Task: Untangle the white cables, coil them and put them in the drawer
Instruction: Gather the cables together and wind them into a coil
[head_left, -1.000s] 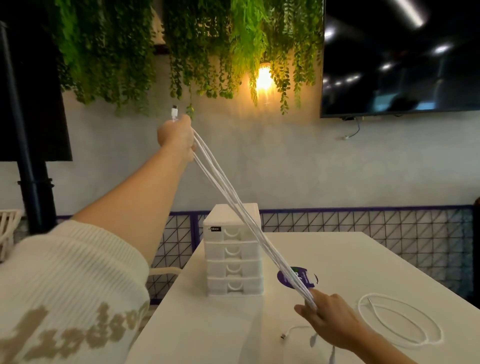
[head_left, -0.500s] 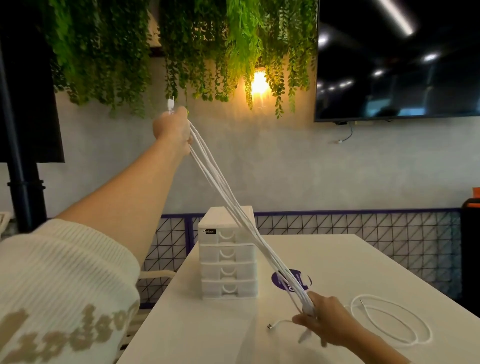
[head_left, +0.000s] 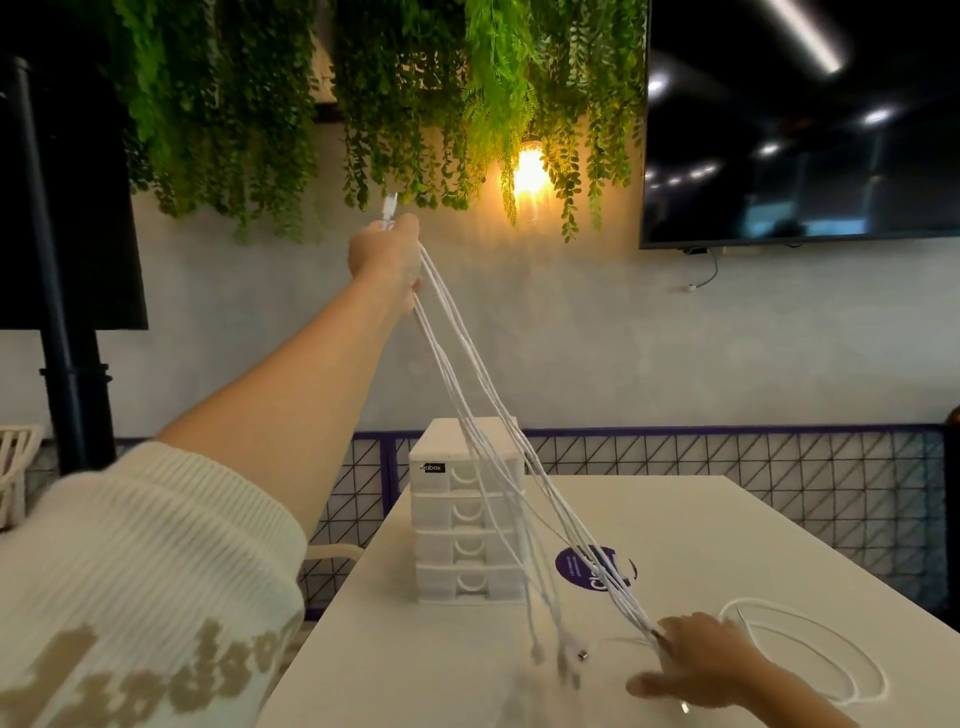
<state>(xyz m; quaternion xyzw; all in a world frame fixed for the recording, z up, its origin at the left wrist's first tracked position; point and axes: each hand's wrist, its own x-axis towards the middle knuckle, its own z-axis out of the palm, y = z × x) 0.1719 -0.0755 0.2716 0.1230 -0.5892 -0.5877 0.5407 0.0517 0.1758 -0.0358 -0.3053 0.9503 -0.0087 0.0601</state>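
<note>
Partly blurred: cables (head_left: 483, 415) (ends), right hand (head_left: 696, 660)

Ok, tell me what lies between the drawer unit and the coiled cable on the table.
Head view: a purple round sticker on the table, crossed by the white cables.

A café-like lounge: hanging greenery (head_left: 395, 104), wall television (head_left: 800, 124), white table (head_left: 727, 525).

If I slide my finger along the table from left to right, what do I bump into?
Drawer box → dangling cable ends → purple sticker → right hand → cable loop.
</note>
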